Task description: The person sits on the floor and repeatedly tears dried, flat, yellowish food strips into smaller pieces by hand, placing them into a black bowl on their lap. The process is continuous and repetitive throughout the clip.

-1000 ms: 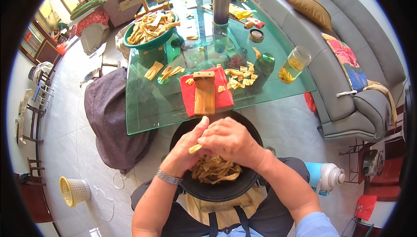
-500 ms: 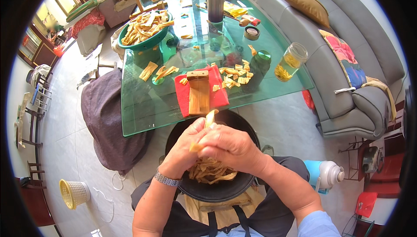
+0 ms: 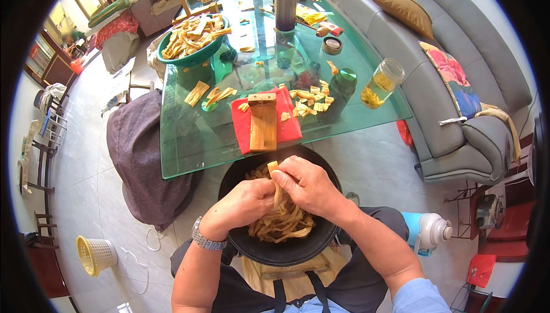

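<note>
A pale tan dried strip (image 3: 278,197) is pinched between both of my hands above a round black pan (image 3: 327,238). My left hand (image 3: 246,203) is closed on its lower part, with a metal watch on the wrist. Closed on the upper part, my right hand (image 3: 309,186) leaves a short end sticking up past the thumb. A heap of similar long, curly strips (image 3: 281,228) lies in the pan beneath; my hands hide part of it. Just beyond, at the table's near edge, a wooden block tool (image 3: 263,126) rests on a folded red cloth (image 3: 289,121).
The glass table (image 3: 189,141) bears a green basin (image 3: 200,58) heaped with strips, short cut pieces (image 3: 314,100), a steel flask (image 3: 284,3) and a glass jar (image 3: 381,86). A grey sofa (image 3: 395,61) stands right, a dark draped cloth (image 3: 143,158) left, a blue-white jug (image 3: 427,231) beside my right knee.
My hands have moved apart, the left dropping lower and the right shifting slightly up. The strip between them now hangs over the pan, and more of the heap shows.
</note>
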`<action>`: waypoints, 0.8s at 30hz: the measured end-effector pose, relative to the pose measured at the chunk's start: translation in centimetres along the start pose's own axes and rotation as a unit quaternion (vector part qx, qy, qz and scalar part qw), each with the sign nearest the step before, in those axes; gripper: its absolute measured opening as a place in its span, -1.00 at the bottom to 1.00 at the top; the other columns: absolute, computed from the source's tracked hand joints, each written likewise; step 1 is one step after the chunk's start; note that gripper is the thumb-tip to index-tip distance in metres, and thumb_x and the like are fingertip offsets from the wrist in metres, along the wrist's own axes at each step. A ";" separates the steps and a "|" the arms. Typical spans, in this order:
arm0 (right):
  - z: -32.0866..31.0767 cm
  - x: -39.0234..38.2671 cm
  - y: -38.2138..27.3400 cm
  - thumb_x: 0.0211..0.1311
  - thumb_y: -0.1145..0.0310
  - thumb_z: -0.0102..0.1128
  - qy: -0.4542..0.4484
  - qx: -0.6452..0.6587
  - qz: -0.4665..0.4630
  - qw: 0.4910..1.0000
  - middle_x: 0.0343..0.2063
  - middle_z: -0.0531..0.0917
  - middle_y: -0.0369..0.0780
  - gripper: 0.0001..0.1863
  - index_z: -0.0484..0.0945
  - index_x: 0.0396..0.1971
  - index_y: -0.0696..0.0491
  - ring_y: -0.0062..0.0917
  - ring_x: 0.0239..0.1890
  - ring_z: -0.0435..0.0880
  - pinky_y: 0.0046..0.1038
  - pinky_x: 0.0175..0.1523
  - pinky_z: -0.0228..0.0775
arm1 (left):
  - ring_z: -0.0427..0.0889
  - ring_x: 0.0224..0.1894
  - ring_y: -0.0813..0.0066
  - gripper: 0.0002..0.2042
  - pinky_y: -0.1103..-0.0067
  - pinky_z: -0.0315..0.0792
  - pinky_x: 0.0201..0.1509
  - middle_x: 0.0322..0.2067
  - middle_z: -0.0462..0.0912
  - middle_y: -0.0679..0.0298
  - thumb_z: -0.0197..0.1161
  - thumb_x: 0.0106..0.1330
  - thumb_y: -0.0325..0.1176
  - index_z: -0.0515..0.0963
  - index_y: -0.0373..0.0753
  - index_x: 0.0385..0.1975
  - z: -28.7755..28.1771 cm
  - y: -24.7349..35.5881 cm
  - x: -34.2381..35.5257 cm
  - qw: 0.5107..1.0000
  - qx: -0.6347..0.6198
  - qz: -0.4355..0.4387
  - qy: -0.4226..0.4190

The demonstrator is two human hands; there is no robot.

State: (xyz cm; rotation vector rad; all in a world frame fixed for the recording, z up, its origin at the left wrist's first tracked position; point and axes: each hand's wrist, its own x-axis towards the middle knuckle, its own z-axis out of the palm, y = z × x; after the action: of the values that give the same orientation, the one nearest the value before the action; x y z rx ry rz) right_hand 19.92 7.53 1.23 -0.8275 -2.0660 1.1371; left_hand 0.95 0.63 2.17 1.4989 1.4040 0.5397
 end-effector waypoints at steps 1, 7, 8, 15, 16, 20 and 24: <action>0.0 0.0 0.1 0.47 0.26 0.20 -0.018 0.009 0.035 0.999 -0.41 0.60 -0.09 -0.74 0.52 -0.33 0.16 -0.19 -0.32 0.57 -0.28 -0.17 0.47 | 0.57 -0.36 0.27 -0.87 0.43 0.50 -0.20 -0.41 0.61 0.17 0.21 0.42 -0.42 0.63 -0.33 -0.19 -0.2 0.2 -0.2 1.000 0.017 0.019 0.017; 0.1 0.5 2.1 0.55 0.19 0.06 -0.104 0.091 0.192 0.972 -0.47 0.61 -0.20 -0.68 0.49 -0.32 0.15 -0.49 -0.40 0.56 -0.35 -0.20 0.44 | 0.64 -0.15 0.14 -0.92 0.38 0.52 -0.02 -0.24 0.59 0.13 0.23 0.36 -0.53 0.60 -0.30 -0.21 -0.4 0.1 -0.5 0.987 0.041 0.096 0.124; 0.2 0.6 2.0 0.57 0.17 0.03 -0.129 0.125 0.213 0.960 -0.48 0.61 -0.24 -0.67 0.50 -0.31 0.13 -0.54 -0.40 0.55 -0.41 -0.20 0.43 | 0.65 -0.13 0.18 -0.90 0.41 0.53 -0.01 -0.20 0.59 0.15 0.24 0.35 -0.56 0.60 -0.30 -0.19 -0.2 -0.4 -0.4 0.982 0.042 0.116 0.144; 1.2 0.5 3.8 0.61 0.19 -0.12 -0.225 0.385 0.356 0.821 -0.60 0.43 -0.41 -0.73 0.46 -0.32 -0.05 -0.67 -0.58 0.37 -0.55 -0.42 0.25 | 0.67 -0.05 0.25 -0.85 0.47 0.56 0.04 -0.09 0.63 0.16 0.23 0.37 -0.60 0.56 -0.29 -0.11 0.3 -1.8 0.2 0.959 0.068 0.199 0.189; 1.2 0.6 4.1 0.61 0.18 -0.12 -0.219 0.407 0.381 0.800 -0.61 0.37 -0.44 -0.74 0.45 -0.31 -0.07 -0.70 -0.59 0.32 -0.57 -0.46 0.19 | 0.67 -0.07 0.31 -0.85 0.49 0.56 0.03 -0.12 0.64 0.18 0.22 0.39 -0.59 0.55 -0.29 -0.09 0.2 -1.8 0.2 0.971 0.043 0.158 0.172; 0.9 1.3 2.1 0.55 -0.05 0.08 -0.189 0.387 0.402 0.808 -0.60 0.31 -0.47 -0.63 0.43 -0.38 -0.09 -0.76 -0.62 0.18 -0.63 -0.53 0.02 | 0.65 -0.14 0.54 -0.85 0.54 0.56 -0.01 -0.19 0.67 0.28 0.22 0.47 -0.53 0.54 -0.30 -0.02 -0.1 -1.5 0.0 0.984 -0.053 0.070 0.156; 0.4 1.2 1.5 0.43 0.02 0.34 -0.115 0.223 0.231 0.940 -0.47 0.58 -0.39 -0.64 0.54 -0.27 0.03 -0.81 -0.47 0.45 -0.63 -0.39 0.36 | 0.59 -0.02 0.65 -0.71 0.60 0.50 0.11 -0.05 0.67 0.32 0.22 0.53 -0.44 0.51 -0.30 0.18 -0.4 -1.1 0.0 0.966 -0.232 0.043 0.101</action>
State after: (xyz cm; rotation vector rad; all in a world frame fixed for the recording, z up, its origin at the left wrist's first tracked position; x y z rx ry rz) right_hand 19.23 8.90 0.00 -1.0101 -1.7123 1.9531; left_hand 0.04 0.65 1.38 1.1505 1.2538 1.0236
